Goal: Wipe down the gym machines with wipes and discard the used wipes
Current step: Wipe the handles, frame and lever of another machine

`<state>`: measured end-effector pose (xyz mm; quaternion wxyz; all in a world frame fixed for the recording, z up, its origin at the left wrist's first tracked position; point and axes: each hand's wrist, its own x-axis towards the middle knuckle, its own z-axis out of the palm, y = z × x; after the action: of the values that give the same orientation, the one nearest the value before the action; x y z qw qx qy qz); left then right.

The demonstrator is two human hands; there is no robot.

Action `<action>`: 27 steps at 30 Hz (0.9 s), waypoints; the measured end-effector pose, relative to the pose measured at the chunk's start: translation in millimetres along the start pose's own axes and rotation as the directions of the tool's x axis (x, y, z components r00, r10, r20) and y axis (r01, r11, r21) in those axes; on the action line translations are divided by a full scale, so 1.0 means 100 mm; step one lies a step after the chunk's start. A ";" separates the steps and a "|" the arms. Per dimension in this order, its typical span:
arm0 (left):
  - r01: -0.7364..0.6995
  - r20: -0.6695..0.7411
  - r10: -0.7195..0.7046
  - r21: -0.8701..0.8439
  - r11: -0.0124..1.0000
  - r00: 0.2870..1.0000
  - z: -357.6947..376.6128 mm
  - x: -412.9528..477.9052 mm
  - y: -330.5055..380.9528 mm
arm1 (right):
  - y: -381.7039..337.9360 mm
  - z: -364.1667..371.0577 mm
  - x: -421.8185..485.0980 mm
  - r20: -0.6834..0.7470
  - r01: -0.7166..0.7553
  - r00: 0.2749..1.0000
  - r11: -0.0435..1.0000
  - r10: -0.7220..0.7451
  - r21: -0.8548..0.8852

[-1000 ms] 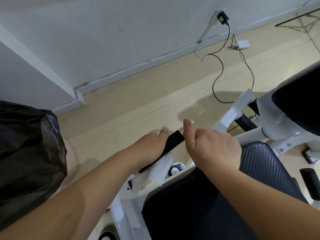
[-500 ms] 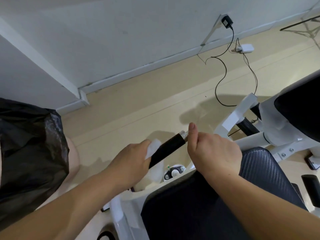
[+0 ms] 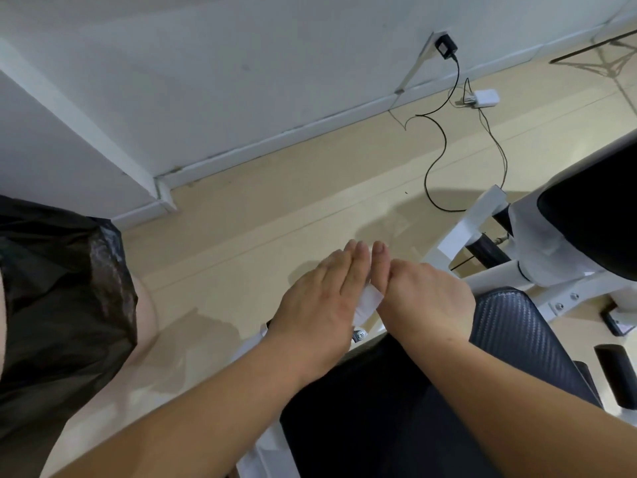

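My left hand (image 3: pixel 320 305) lies flat with straight fingers over the machine's handle, pressing a white wipe (image 3: pixel 368 301) against it. Only a strip of the wipe shows between my two hands, and the black handle itself is hidden under them. My right hand (image 3: pixel 424 298) sits right beside the left with its fingers curled and the thumb stretched forward next to my left fingertips. Nothing is visible inside it. Both hands hover at the front edge of the black textured seat pad (image 3: pixel 510 332) on the white machine frame (image 3: pixel 489 277).
A black rubbish bag (image 3: pixel 58 305) hangs at the left. A black cable (image 3: pixel 434 160) and a white adapter (image 3: pixel 484 98) lie on the beige floor by the wall. Another black pad (image 3: pixel 593 215) rises at the right.
My left hand slid up along the handle with the wipe to the end by my right thumb, and its fingers straightened. The black handle is now covered. The right hand stayed put.
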<state>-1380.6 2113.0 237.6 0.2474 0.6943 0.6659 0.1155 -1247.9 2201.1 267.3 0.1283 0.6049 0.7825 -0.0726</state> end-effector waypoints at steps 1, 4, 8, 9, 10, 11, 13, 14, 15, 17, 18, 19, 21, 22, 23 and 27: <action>-0.038 0.002 0.038 0.036 0.999 0.999 -0.01 -0.07 -0.06 | 0.00 0.02 0.01 -0.010 -0.003 1.000 1.000 0.003 0.003; -0.207 0.045 0.202 0.241 0.948 0.978 -0.05 -0.42 -0.33 | -0.01 0.04 0.01 -0.020 -0.012 1.000 1.000 0.012 0.016; -0.380 0.181 0.335 0.365 0.850 0.925 -0.16 -0.72 -0.68 | 0.00 0.05 0.00 -0.036 -0.017 0.999 1.000 0.017 0.014; -0.387 0.171 0.348 0.352 0.852 0.922 -0.17 -0.68 -0.67 | -0.01 0.06 0.00 -0.044 -0.018 0.999 1.000 0.018 0.010; -0.376 0.149 0.346 0.324 0.868 0.926 -0.15 -0.59 -0.62 | -0.01 0.06 0.00 -0.049 -0.018 0.999 1.000 0.018 0.006; -0.355 0.130 0.331 0.279 0.892 0.935 -0.14 -0.46 -0.52 | -0.02 0.06 0.00 -0.053 -0.019 0.998 1.000 0.019 0.003; -0.275 0.095 0.263 0.160 0.948 0.960 -0.12 -0.16 -0.25 | -0.02 0.03 0.00 -0.043 -0.025 0.999 1.000 0.026 0.017; -0.226 0.084 0.218 0.111 0.968 0.972 -0.10 -0.03 -0.15 | -0.01 0.02 -0.01 -0.035 -0.026 0.999 0.999 0.027 0.033; -0.182 0.104 0.173 0.090 0.979 0.979 -0.10 0.05 -0.08 | -0.01 0.01 -0.01 -0.030 -0.023 0.999 0.999 0.025 0.048; -0.163 0.084 0.154 0.106 0.981 0.984 -0.07 0.03 -0.08 | -0.02 0.01 0.00 -0.029 -0.012 0.999 0.999 0.014 0.048; -0.188 0.044 0.184 0.138 0.972 0.982 -0.05 -0.05 -0.13 | -0.02 0.02 0.00 -0.031 -0.010 0.999 0.999 0.011 0.035; -0.214 0.046 0.209 0.165 0.963 0.977 -0.05 -0.17 -0.21 | -0.01 0.03 0.01 -0.034 -0.011 0.999 1.000 0.012 0.024; -0.274 0.103 0.257 0.232 0.933 0.961 -0.08 -0.48 -0.43 | -0.01 0.04 0.02 -0.052 -0.004 0.999 1.000 0.005 0.018; -0.310 0.117 0.289 0.259 0.915 0.950 -0.11 -0.64 -0.55 | -0.01 0.04 0.02 -0.060 0.001 0.998 1.000 0.000 0.021; -0.324 0.134 0.298 0.263 0.909 0.945 -0.16 -0.80 -0.65 | -0.01 0.04 0.01 -0.066 0.005 0.998 1.000 -0.003 0.026; 0.021 0.045 -0.011 -0.215 0.976 0.999 -0.32 -1.08 -0.70 | -0.02 0.04 0.00 -0.066 0.000 0.998 0.999 0.002 0.032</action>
<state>-1466.7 2012.7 248.3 0.3365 0.6603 0.6495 0.1700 -1249.0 2199.6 263.2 0.0924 0.6094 0.7848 -0.0651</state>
